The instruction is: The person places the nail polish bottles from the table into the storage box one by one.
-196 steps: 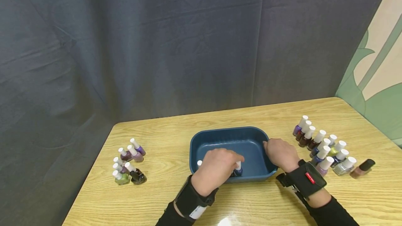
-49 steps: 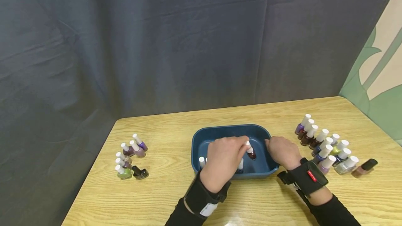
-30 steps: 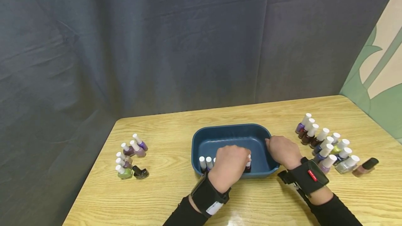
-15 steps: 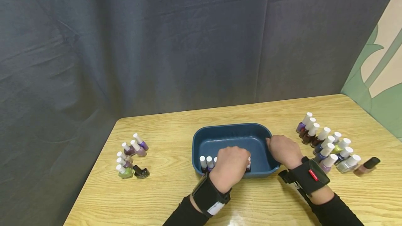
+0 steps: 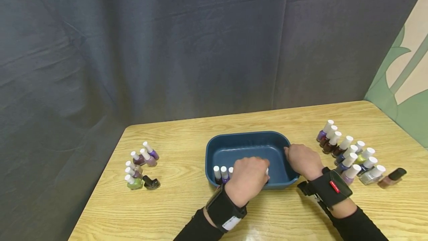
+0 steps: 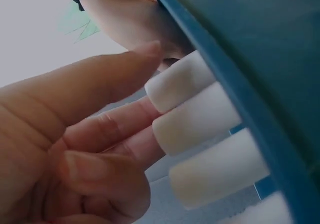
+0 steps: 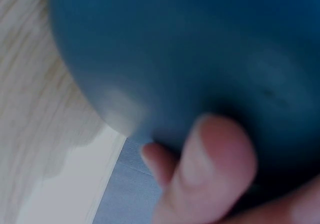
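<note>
My left hand [image 5: 249,176] is over the front of a dark blue tray [image 5: 245,134], fingers curled. In the left wrist view its thumb and fingers [image 6: 125,121] are around the white cap of the end nail polish bottle [image 6: 180,81] in a row along the tray wall. More white-capped bottles [image 5: 224,173] stand upright in that row; my hand hides others. My right hand [image 5: 304,161] grips the tray's right end, with its thumb [image 7: 215,164] against the blue wall in the right wrist view.
A group of nail polish bottles [image 5: 347,163] stands on the wooden table [image 5: 174,203] at right, beside a black-capped one [image 5: 392,177]. A smaller group [image 5: 140,163] is at left, with a black bottle [image 5: 151,183] near it. A grey curtain [image 5: 200,47] hangs behind.
My left hand has put a dark red bottle into the tray's front row and stays low over it. A white cap no longer stands by the black bottle at left. My right hand keeps its grip.
</note>
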The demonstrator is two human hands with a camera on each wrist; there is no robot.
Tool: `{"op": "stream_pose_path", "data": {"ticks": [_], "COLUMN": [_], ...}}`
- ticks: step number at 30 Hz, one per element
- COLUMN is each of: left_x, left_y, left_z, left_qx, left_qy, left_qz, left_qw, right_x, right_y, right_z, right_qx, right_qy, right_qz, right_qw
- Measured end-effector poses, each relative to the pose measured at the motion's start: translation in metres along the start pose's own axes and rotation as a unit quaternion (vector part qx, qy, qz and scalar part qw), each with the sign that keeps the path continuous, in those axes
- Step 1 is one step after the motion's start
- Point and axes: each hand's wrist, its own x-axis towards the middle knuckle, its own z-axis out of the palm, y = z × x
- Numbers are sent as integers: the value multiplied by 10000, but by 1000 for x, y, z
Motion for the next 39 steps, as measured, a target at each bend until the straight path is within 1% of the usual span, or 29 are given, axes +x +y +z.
{"op": "stream_pose_path", "data": {"ticks": [3, 6, 9, 12, 15, 19, 22, 25, 27, 29, 31, 34, 36, 39], "left_x": [-1, -2, -8, -18, -28, -41, -47, -51, -54, -59, -66, -79, -88, -100], "left_y": [-4, -12, -25, -43, -63, -91, -112, -134, -150, -166, -183, -205, -218, -234], "left_z": [-4, -9, -16, -22, -26, -28, -29, -32, -36, -41, -46, -51, -52, -50], "left_qx": [-229, -411, -485, -585, -796, -997, -1144, -1180, -1195, -1206, -1332, -1437, -1453, -1369], "left_qy": [-97, -116, 60, 312, 436, 473, 469, 533, 660, 826, 949, 1064, 1036, 881], "left_qz": [-63, -162, -268, -425, -714, -1205, -1583, -2039, -2391, -2755, -3118, -3534, -3777, -4079], "left_qw": [9997, 9990, 9984, 9969, 9933, 9866, 9796, 9704, 9613, 9501, 9360, 9182, 9086, 8984], "right_x": [0, -1, -1, -1, 0, 0, 0, 0, 0, 0, 0, 1, 1, 1], "right_y": [0, 0, 0, 0, 0, 0, -1, -1, -1, -1, 0, 0, 1, 1], "right_z": [-1, -1, -1, -1, -1, 0, -1, -1, 0, 1, 2, 2, 3, 3], "right_qx": [-22, -13, 1, 4, 13, 27, 19, 20, 27, 34, 38, 38, 38, 29], "right_qy": [27, 53, 54, 36, 7, -3, 21, 50, 68, 94, 111, 130, 120, 98], "right_qz": [-25, -35, -21, -5, 14, 49, 50, 31, 19, 12, 2, 13, 32, 68], "right_qw": [10000, 10000, 10000, 10000, 10000, 10000, 10000, 10000, 10000, 9999, 9999, 9999, 9999, 9999]}}
